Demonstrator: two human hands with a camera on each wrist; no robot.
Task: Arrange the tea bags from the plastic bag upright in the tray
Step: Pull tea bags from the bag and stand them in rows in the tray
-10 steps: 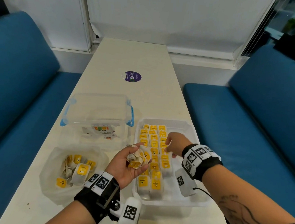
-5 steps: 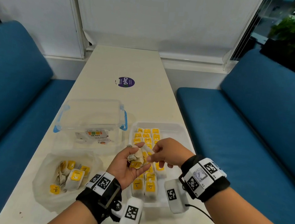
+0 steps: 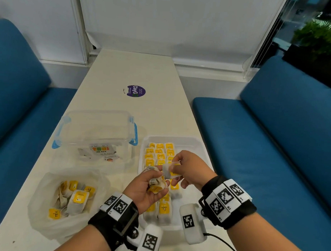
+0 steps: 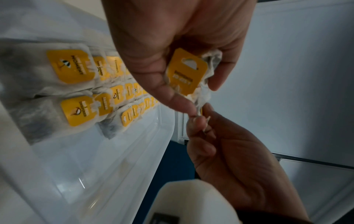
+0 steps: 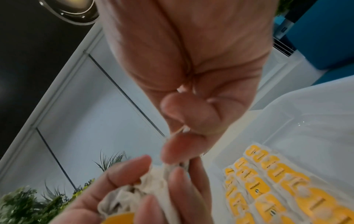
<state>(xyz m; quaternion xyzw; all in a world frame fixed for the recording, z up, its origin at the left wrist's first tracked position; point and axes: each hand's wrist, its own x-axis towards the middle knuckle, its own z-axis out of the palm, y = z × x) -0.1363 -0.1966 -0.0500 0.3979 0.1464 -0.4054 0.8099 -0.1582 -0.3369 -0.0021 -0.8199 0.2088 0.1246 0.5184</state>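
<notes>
My left hand (image 3: pixel 149 186) cups a crumpled bunch of tea bags (image 3: pixel 156 182) with yellow tags (image 4: pixel 188 71), held just above the white tray (image 3: pixel 202 146). My right hand (image 3: pixel 185 167) pinches one white tea bag (image 3: pixel 166 170) at the edge of that bunch, between thumb and fingertips (image 5: pixel 172 150). The tray holds rows of tea bags (image 3: pixel 159 152) with yellow tags (image 4: pixel 70 66) facing up. To the left lies the clear plastic bag (image 3: pixel 39 204) with several more tea bags (image 3: pixel 78 199) inside.
A clear lidded box with blue clips (image 3: pixel 98 133) stands behind the plastic bag, left of the tray. A purple sticker (image 3: pixel 136 91) marks the table (image 3: pixel 133 66) further back. Blue benches (image 3: pixel 279 145) flank both long sides.
My right hand left the rows in the tray and came to the bunch in my left hand, where it now pinches one tea bag. The head view tilted and shifted.
</notes>
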